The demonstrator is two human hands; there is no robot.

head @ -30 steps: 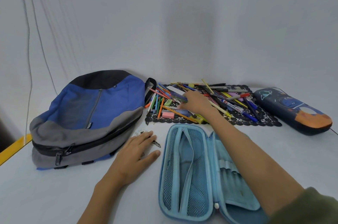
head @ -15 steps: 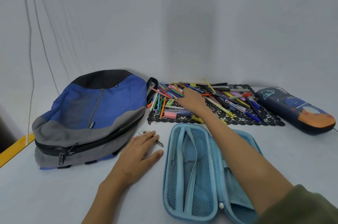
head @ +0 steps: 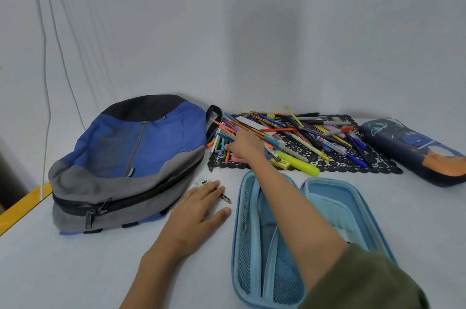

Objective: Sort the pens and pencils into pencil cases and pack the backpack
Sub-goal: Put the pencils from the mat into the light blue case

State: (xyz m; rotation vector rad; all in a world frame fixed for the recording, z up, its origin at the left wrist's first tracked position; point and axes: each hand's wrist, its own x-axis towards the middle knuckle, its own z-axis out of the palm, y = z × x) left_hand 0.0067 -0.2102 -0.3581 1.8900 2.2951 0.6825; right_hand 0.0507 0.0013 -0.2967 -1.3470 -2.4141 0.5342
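A heap of pens and pencils (head: pixel 302 129) lies on a black lace mat (head: pixel 353 165) at the back of the white table. My right hand (head: pixel 245 143) reaches over the light blue pencil case (head: pixel 332 197), which lies open and flat in front of me. Its fingertips are down among the coloured pens at the heap's left end, and the back of the hand hides the grip. My left hand (head: pixel 201 205) rests flat on the table between the case and the blue and grey backpack (head: pixel 131 155). A dark printed pencil case (head: pixel 413 150) lies zipped at the right.
A yellow highlighter (head: pixel 297 162) and a pink eraser (head: pixel 237 158) lie at the mat's front edge. A small metal piece (head: pixel 225 198) pokes out from under my left fingers. The backpack's zips look shut. The table's left edge shows a yellow strip (head: pixel 22 205).
My right hand has slid leftward across the heap, from its middle to the coloured pens at the left end. My left hand has stayed flat on the table.
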